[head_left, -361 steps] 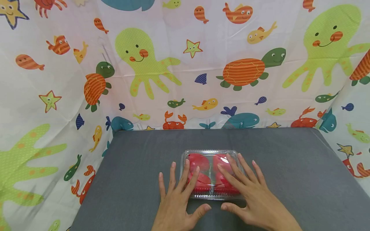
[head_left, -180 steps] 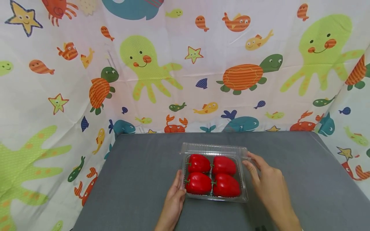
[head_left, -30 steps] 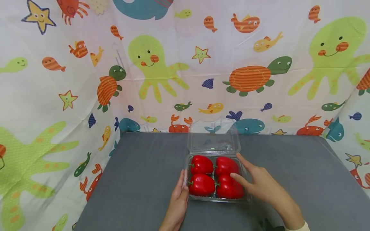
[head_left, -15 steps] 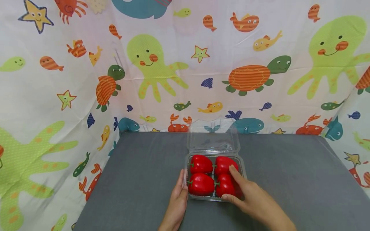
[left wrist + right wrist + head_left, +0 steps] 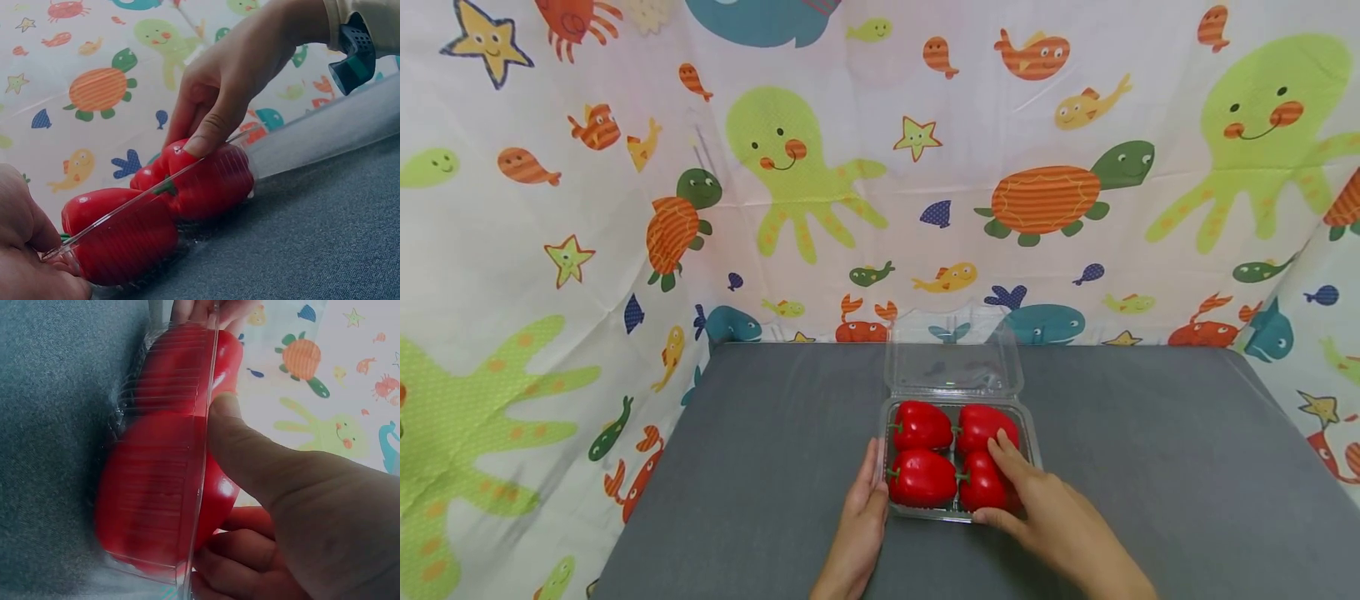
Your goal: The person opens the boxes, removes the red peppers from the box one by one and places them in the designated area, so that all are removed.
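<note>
A clear plastic clamshell container [image 5: 925, 514] stands on the grey table with its lid [image 5: 952, 367] folded back. Red bell peppers with green stems fill it in two rows, such as the front left one [image 5: 922, 479]. My left hand [image 5: 859, 525] holds the container's left side, pinching the rim in the left wrist view. My right hand [image 5: 1052, 521] grips the front right bell pepper [image 5: 983, 483], thumb at its near side and fingers over the far side. That pepper still sits within the container wall in the right wrist view [image 5: 147, 494]; its right end is hidden by the hand.
The grey table [image 5: 775, 450] extends to both sides of the container. A white curtain [image 5: 850, 125] printed with sea animals hangs behind and at the sides. The raised lid leans toward it. A dark device [image 5: 355, 59] is strapped on the right wrist.
Earlier both hands lay on the closed container; then its lid was swung back. Over the last second my right hand moved from the right rim onto the front right bell pepper. My left hand stayed.
</note>
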### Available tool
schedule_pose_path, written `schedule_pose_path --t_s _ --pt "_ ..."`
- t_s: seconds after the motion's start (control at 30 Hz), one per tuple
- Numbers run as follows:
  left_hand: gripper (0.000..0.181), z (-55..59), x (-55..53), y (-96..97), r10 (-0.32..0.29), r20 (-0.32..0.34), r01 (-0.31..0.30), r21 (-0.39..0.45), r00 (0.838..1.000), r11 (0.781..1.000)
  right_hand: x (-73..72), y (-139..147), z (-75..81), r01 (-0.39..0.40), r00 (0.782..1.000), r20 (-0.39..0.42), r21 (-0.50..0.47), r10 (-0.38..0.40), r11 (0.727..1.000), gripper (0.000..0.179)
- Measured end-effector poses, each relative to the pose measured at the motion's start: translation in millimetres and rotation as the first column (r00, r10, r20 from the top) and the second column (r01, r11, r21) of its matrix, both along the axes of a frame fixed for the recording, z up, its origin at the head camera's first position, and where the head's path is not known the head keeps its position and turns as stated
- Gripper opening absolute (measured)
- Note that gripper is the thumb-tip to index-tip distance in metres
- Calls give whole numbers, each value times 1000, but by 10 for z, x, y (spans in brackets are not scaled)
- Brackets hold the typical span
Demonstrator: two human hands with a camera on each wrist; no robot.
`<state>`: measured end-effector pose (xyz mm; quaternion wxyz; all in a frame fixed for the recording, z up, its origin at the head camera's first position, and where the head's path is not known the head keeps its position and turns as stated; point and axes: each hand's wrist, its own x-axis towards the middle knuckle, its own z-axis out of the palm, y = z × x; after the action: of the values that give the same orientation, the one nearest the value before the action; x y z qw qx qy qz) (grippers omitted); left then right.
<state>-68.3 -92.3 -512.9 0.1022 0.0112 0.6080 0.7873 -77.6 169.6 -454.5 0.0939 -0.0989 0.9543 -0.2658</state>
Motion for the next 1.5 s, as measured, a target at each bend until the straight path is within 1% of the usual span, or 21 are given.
schedule_pose_path --t_s 0.17,0.43,0.77,1.27,1.5 --pt "64 -2 12 6 -5 -4 6 6 1000 1000 15 1 7 -20 1000 -13 0 20 1000 104" --pt "64 11 4 7 -3 -7 3 6 1000 1000 6 12 7 -21 998 -55 -13 20 1000 98" --pt "65 -29 8 -2 2 -8 -2 23 1000 1000 7 14 -23 -12 999 -52 -16 11 1000 95" --pt "64 -39 15 -16 -7 0 7 21 1000 1000 28 16 -54 -41 993 -111 12 42 999 89" --pt "63 -43 6 -16 -6 -5 6 20 1000 1000 24 31 -37 -46 994 -104 3 46 999 92"
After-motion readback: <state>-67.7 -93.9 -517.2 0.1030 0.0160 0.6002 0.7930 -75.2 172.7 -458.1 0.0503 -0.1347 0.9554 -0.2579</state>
